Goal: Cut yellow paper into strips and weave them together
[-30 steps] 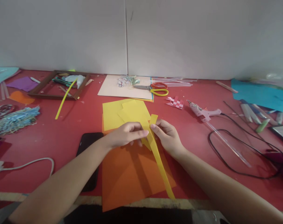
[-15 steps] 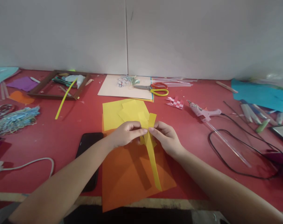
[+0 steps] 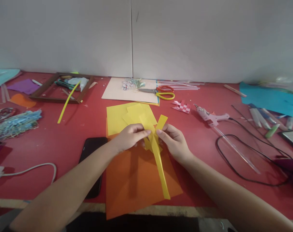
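Between my hands is a folded yellow paper strip (image 3: pixel 159 162), its long tail hanging down toward me over orange paper (image 3: pixel 127 190). My left hand (image 3: pixel 132 137) pinches the strip near its crossing. With thumb and fingers, my right hand (image 3: pixel 173 141) grips the other side, and a short end sticks up at a slant beside it. Other yellow ends show below the fingers; the exact folds are partly hidden. Yellow paper sheets (image 3: pixel 117 117) lie just beyond my hands, on top of the orange paper.
A black phone (image 3: pixel 90 170) lies under my left forearm. Scissors (image 3: pixel 158 91) rest on pale sheets (image 3: pixel 112 91) at the back. A pink glue gun (image 3: pixel 210 117), its black cord (image 3: pixel 230 164) looping, lies to the right. A brown frame (image 3: pixel 56 99) stands back left.
The strip's upper short end has tilted to the right, and my hands have spread slightly apart at the crossing. The lower tail has swung a little to the right.
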`<state>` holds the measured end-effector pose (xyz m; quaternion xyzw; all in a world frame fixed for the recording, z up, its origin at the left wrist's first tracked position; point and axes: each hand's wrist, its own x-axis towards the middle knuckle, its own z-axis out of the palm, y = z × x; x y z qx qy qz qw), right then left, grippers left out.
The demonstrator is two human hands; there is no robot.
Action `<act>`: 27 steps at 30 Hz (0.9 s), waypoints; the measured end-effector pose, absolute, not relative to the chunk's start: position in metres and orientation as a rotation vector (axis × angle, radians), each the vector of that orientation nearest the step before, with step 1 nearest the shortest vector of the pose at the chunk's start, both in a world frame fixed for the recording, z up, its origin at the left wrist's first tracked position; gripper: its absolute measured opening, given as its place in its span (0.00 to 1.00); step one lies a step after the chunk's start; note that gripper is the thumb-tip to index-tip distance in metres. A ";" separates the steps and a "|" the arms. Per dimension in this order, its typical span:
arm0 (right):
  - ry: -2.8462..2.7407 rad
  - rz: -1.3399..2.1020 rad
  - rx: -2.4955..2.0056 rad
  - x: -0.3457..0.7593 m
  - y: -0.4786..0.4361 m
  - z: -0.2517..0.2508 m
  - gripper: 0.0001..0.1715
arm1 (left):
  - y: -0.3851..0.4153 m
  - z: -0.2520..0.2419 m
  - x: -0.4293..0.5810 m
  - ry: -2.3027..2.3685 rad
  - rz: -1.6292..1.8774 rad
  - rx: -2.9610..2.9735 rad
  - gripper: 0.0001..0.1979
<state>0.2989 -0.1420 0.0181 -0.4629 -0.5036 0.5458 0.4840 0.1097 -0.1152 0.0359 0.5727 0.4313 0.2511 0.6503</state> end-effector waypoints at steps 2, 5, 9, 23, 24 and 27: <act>-1.220 1.322 -1.136 0.299 -0.141 0.018 0.19 | -0.116 0.037 0.109 0.974 0.557 1.308 0.19; -1.234 1.316 -1.165 0.299 -0.141 0.017 0.19 | -0.117 0.038 0.109 0.927 0.455 1.346 0.21; -1.229 1.362 -1.160 0.299 -0.142 0.015 0.20 | -0.117 0.037 0.109 0.901 0.393 1.390 0.19; -1.347 1.349 -1.153 0.300 -0.143 0.018 0.22 | -0.115 0.039 0.110 0.903 0.495 1.346 0.15; -1.350 1.345 -1.149 0.300 -0.142 0.018 0.21 | -0.115 0.039 0.110 0.900 0.500 1.345 0.15; -1.364 1.325 -1.146 0.300 -0.142 0.017 0.21 | -0.115 0.039 0.110 0.897 0.505 1.339 0.15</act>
